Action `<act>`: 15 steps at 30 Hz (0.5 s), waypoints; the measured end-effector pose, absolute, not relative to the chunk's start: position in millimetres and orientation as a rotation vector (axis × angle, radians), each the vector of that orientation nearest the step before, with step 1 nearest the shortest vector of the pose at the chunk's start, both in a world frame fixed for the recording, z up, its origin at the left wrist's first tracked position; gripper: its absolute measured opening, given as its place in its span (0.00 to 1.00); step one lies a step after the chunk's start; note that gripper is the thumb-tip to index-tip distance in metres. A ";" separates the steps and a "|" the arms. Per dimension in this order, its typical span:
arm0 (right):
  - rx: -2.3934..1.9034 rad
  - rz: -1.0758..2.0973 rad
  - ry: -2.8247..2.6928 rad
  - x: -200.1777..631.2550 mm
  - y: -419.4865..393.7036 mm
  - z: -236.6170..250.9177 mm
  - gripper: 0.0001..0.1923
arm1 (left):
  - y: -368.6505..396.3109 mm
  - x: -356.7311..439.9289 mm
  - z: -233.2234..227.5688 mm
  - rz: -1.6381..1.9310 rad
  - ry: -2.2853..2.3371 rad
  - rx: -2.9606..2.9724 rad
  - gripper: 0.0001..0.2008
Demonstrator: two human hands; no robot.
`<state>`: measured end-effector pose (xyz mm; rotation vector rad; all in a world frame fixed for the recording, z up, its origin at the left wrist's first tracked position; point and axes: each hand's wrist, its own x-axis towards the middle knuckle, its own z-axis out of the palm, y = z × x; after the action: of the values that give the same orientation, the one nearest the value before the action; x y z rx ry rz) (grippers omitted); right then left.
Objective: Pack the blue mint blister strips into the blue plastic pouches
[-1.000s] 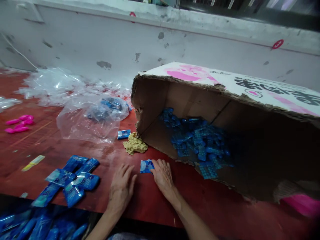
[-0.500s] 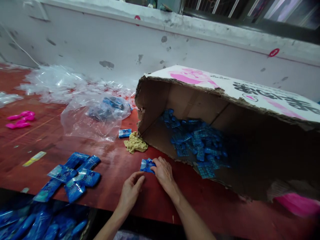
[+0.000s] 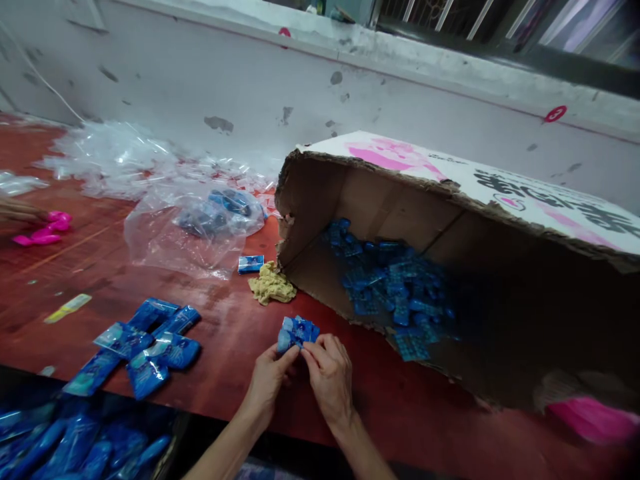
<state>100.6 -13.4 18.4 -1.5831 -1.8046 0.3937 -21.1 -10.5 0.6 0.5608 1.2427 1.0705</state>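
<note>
Left hand (image 3: 269, 383) and right hand (image 3: 331, 380) pinch a glossy, crinkled blue packet (image 3: 299, 330)

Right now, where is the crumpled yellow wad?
The wad lies left of centre in the head view, by the cardboard box, beside a blue packet, beyond the left hand.

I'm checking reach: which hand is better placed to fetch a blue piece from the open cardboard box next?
Probably the right hand: it is nearer the open white-and-brown cardboard box, while the left hand is farther off. Both hands hold the small blue plastic packet.
</note>
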 end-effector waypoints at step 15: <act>-1.355 1.261 -0.970 79.3 -5.5 -7.4 0.10 | -8.9 0.8 -1.2 1.234 1.315 0.511 0.13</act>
<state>79.3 -5.5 -7.4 -1.3553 -0.9704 1.2612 0.8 -8.9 -1.2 0.5115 1.3153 1.2335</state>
